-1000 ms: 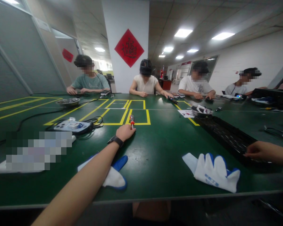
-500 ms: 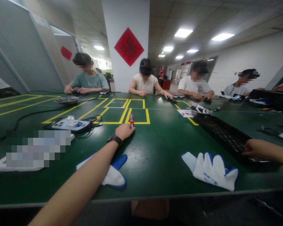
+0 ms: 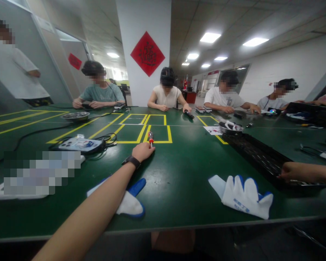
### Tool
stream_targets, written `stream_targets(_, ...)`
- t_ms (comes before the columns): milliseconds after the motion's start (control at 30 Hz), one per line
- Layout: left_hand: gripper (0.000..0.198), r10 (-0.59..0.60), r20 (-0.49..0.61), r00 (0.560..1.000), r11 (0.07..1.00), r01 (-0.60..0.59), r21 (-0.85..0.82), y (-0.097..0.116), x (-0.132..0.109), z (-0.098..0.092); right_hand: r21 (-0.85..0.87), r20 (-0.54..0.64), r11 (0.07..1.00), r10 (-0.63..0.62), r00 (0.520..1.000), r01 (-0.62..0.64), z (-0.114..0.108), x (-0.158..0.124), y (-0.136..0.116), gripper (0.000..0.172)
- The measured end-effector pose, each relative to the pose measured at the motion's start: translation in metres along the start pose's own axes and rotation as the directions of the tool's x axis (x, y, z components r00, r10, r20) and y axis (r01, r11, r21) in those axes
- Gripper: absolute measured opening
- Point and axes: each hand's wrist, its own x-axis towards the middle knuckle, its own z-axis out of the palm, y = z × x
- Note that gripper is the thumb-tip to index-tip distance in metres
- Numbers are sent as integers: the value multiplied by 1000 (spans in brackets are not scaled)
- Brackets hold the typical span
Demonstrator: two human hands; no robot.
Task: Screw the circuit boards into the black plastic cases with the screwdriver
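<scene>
Screwdriver (image 3: 151, 136) with a clear-and-red handle points away from the left grip (image 3: 144, 151), whose fingers are clamped on its shaft above a green counter (image 3: 184, 156). A blue-and-white work glove (image 3: 132, 206) lies nearer the wearer, beneath the left forearm. At right, the fingers of the right grip (image 3: 296, 172) are together at a long black tray (image 3: 267, 150); whether they hold anything cannot be told. A second glove (image 3: 241, 199) rests left of that grip.

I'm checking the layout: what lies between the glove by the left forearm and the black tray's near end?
Another white-and-blue glove and green tabletop, as the head view shows.
</scene>
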Motion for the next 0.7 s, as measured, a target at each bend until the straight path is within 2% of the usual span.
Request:
stream_targets(67, 48, 4, -1, 1000, 1000, -4, -1, 0, 0, 0, 68, 181, 997, 19, 983, -31, 0, 2, 2, 28)
stream_targets(100, 48, 4, -2, 1000, 1000, -4, 0, 0, 0, 0, 91, 230, 995, 14, 973, -36, 0, 3, 3, 29)
stream_targets(333, 47, -3, 13, 1000, 1000, 3, -3, 1, -1, -1, 70, 241, 996, 29, 970, -48, 2, 4, 5, 29)
stream_targets(467, 47, -1, 6, 1000, 1000, 1, -2, 1, -1, -1, 51, 161, 999, -5, 987, -3, -20, 4, 9, 38)
stream_targets(567, 46, -5, 8, 1000, 1000, 5, -4, 1, -2, -2, 114, 7, 993, -30, 1000, 29, -33, 8, 16, 48)
stream_targets(633, 46, -6, 8, 1000, 1000, 6, -5, 1, -2, -3, 136, -104, 989, -41, 994, 55, -32, 9, 24, 52)
stream_targets(700, 46, -7, 0, 1000, 1000, 7, -5, 1, -3, -2, 131, -141, 987, -79, 987, 97, -24, 5, 33, 57)
